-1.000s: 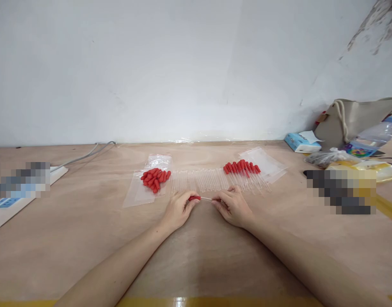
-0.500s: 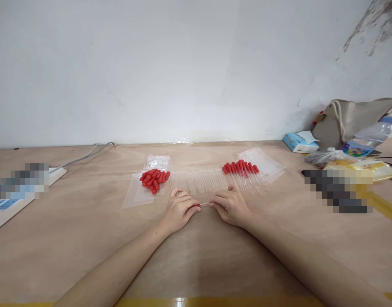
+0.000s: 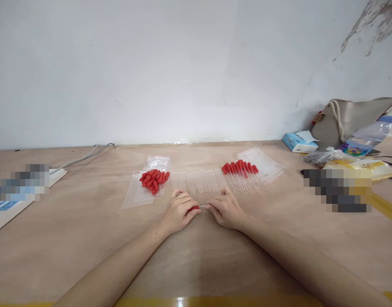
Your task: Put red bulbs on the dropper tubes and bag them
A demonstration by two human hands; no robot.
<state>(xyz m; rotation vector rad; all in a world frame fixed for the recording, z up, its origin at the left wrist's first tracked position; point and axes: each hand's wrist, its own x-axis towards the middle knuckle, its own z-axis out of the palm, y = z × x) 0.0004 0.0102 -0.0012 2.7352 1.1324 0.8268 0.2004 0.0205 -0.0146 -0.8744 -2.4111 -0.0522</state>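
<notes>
Between the fingers of my left hand (image 3: 182, 212) is a red rubber bulb (image 3: 193, 208). My right hand (image 3: 225, 209) pinches a thin clear tube (image 3: 202, 207), its left end at the bulb's mouth; how far it goes in I cannot tell. Just beyond my hands lies a row of loose clear tubes (image 3: 202, 181). A pile of red rubber bulbs (image 3: 153, 181) rests on clear plastic bags (image 3: 136, 198) to the left. On the right, several droppers (image 3: 240, 167), clear tubes with red bulbs on them, lie side by side.
More clear bags (image 3: 266, 164) lie behind the droppers. Along the right stand a tissue pack (image 3: 300, 142), a grey-beige bag (image 3: 352, 119) and a plastic bottle (image 3: 375, 132). A power strip (image 3: 23, 202) with a grey cable (image 3: 83, 158) is at the left.
My right hand has moved left with the tube, closer to my left hand. More of the red bulb shows between my left fingers, and the visible stretch of tube is shorter.
</notes>
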